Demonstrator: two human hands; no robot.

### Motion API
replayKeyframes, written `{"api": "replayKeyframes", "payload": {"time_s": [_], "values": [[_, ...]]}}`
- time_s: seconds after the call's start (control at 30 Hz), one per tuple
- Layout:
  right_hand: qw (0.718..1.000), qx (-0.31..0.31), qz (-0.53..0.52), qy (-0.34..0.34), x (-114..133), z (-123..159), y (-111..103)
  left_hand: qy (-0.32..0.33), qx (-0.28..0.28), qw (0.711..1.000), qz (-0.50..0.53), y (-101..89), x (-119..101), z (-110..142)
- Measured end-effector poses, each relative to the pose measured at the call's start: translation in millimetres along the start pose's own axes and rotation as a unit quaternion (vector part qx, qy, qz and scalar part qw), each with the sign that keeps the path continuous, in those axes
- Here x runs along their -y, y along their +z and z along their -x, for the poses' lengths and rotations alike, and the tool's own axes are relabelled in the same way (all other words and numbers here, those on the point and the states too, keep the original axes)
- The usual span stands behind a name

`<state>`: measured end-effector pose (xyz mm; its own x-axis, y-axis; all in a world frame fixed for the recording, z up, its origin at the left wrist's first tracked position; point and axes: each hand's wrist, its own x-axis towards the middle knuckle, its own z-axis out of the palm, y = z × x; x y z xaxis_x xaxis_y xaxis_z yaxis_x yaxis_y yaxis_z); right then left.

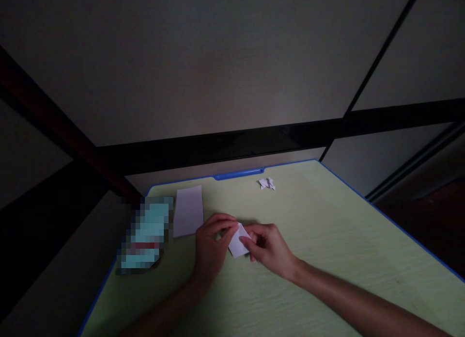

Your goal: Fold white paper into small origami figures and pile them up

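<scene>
Between my hands is a small piece of folded white paper (pixel 238 247), held just above the table. My left hand (pixel 214 240) pinches its top corner between thumb and fingers. On the other side, my right hand (pixel 268 242) grips the right edge, thumb on top and fingers curled underneath. The paper's underside and some of my fingertips are hidden. A flat stack or sheet of white paper (pixel 189 211) lies just beyond my left hand. Farther back rests a small folded white paper figure (pixel 267 183).
The pale wooden table (pixel 327 230) has a blue edge and a blue raised strip (pixel 239 174) at the back. A pixelated greenish item (pixel 147 235) lies along its left side. Grey panels (pixel 218 70) with a dark band rise behind the table.
</scene>
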<state>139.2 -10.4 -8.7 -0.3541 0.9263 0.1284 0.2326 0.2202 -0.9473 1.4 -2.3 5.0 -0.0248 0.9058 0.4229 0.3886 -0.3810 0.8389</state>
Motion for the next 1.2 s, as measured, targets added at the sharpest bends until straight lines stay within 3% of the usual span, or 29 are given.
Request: {"api": "replayKeyframes", "payload": {"time_s": [0.33, 0.73, 1.03, 1.2], "values": [[0.998, -0.014, 0.050, -0.033, 2.3, 2.1, -1.4, 0.012, 0.015, 1.000, 0.000, 0.3, -2.6, -1.2], [0.997, -0.016, 0.061, -0.039, 4.4, 2.4, -1.7, -0.039, 0.050, 0.997, 0.053, 4.0, -3.8, -1.1], [1.000, -0.018, -0.007, 0.009, -1.1, -0.8, -1.0, -0.094, 0.067, 0.988, 0.098, 4.0, 5.7, 0.7], [1.000, -0.020, -0.019, 0.012, -2.8, -1.5, -0.5, -0.092, 0.064, 0.990, 0.088, 3.2, 7.0, 0.6]]}}
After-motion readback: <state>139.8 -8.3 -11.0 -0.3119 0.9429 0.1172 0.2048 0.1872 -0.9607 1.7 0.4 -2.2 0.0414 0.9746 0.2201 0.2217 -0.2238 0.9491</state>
